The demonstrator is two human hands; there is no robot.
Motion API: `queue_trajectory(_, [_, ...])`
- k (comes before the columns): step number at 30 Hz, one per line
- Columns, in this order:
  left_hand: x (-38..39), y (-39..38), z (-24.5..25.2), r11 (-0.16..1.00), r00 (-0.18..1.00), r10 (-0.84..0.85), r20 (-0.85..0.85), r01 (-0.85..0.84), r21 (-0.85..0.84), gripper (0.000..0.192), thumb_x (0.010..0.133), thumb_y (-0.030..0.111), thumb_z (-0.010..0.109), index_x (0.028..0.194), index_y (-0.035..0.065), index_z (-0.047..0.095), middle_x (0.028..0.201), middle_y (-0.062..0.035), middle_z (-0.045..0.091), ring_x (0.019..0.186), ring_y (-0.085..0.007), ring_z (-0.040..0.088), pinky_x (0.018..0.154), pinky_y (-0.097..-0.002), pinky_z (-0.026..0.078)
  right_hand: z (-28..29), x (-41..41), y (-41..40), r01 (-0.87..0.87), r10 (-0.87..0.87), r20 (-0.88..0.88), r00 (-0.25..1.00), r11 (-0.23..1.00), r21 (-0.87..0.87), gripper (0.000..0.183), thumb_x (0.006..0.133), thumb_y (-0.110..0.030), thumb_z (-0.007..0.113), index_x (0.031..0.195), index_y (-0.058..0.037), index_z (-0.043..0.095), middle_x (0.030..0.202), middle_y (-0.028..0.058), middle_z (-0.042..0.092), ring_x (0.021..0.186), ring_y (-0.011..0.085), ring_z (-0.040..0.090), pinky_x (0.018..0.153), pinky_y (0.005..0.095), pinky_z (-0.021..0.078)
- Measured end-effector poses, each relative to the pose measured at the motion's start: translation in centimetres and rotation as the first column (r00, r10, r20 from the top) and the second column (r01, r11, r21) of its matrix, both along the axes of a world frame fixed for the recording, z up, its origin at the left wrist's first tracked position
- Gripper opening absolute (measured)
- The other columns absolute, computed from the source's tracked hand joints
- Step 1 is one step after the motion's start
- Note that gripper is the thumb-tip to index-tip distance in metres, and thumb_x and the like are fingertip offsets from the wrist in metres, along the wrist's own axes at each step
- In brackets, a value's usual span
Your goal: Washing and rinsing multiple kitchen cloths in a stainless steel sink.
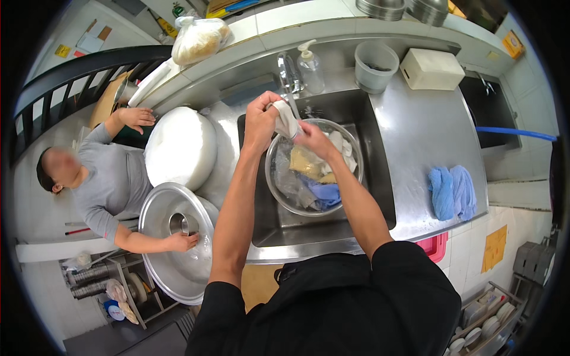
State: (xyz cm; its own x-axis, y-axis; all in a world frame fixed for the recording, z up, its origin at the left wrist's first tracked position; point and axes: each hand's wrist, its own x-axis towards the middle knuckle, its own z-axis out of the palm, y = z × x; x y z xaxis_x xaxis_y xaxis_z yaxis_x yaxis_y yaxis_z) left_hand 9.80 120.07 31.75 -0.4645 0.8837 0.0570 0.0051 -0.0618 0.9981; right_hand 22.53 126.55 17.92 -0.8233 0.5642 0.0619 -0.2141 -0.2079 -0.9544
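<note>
A white cloth (286, 119) is held up between my two hands, just under the chrome faucet (288, 73). My left hand (260, 119) grips its upper end, while my right hand (316, 141) pinches the lower end. Running water falls close beside the cloth. Below sits a round metal bowl (269, 180) inside the steel sink (376, 178). Wet cloths lie in the bowl: a yellow cloth (305, 161), a blue cloth (325, 192) and a white cloth (346, 149). Clear water or plastic, I cannot tell which, covers the bowl's left side.
Left, a co-worker (118, 178) holds a metal cup (181, 223) in a large metal basin (151, 267), beside a white round tub (180, 149). A pump bottle (311, 69), plastic bucket (376, 71) and white box (432, 69) line the back. Blue towels (452, 193) lie right.
</note>
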Motion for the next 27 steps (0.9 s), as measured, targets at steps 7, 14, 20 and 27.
queue_trajectory(7, [-1.8, -7.2, -4.4, 0.935, 0.938, 0.256, 0.234, -0.302, 0.185, 0.010, 0.077, -0.004, 0.054, 0.079, 0.0020, 0.062, 0.083, -0.0056, 0.063, 0.076, -0.0130, 0.058, 0.070, -0.0259, 0.046, -7.4, -4.2, 3.3, 0.173, -0.300, 0.171, 0.939, 0.838, 0.517, 0.019, 0.071, -0.002, 0.065, 0.090, -0.0037, 0.065, 0.080, 0.0129, 0.067, 0.076, 0.0251, 0.065, 0.070, 0.0357, 0.0496])
queue_trajectory(14, [-2.2, -15.9, -19.7, 0.818, 0.942, 0.316, -0.113, -0.331, -0.471, 0.024, 0.077, -0.002, 0.058, 0.099, 0.0045, 0.064, 0.091, -0.0029, 0.064, 0.086, -0.0129, 0.059, 0.080, -0.0272, 0.046, 1.5, -8.3, 7.7, -0.733, 0.097, 0.829, 0.551, 0.531, 0.425, 0.039, 0.057, -0.019, 0.069, 0.090, 0.0001, 0.069, 0.091, 0.0205, 0.068, 0.086, 0.0315, 0.066, 0.073, 0.0411, 0.0511])
queue_trajectory(20, [2.7, 0.9, -12.4, 0.999, 0.979, 0.037, -0.202, -0.033, 0.020, 0.054, 0.074, 0.006, 0.067, 0.125, 0.0020, 0.051, 0.115, -0.0126, 0.061, 0.107, -0.0199, 0.057, 0.093, -0.0320, 0.042, 10.0, -4.0, 7.1, -0.836, -0.003, 0.876, 0.482, 0.297, 0.461, 0.037, 0.057, -0.016, 0.069, 0.089, 0.0023, 0.069, 0.090, 0.0188, 0.068, 0.084, 0.0332, 0.066, 0.073, 0.0420, 0.0513])
queue_trajectory(27, [1.8, 8.2, -7.6, 0.963, 0.945, -0.264, -0.193, 0.249, -0.100, 0.031, 0.071, -0.002, 0.066, 0.102, 0.0029, 0.064, 0.090, -0.0038, 0.066, 0.083, -0.0113, 0.059, 0.075, -0.0258, 0.047, 7.8, 9.3, 11.9, -0.209, -0.201, 0.482, 0.853, 0.714, 0.668, 0.069, 0.057, -0.020, 0.075, 0.121, -0.0016, 0.056, 0.114, 0.0175, 0.063, 0.103, 0.0279, 0.061, 0.087, 0.0354, 0.0480])
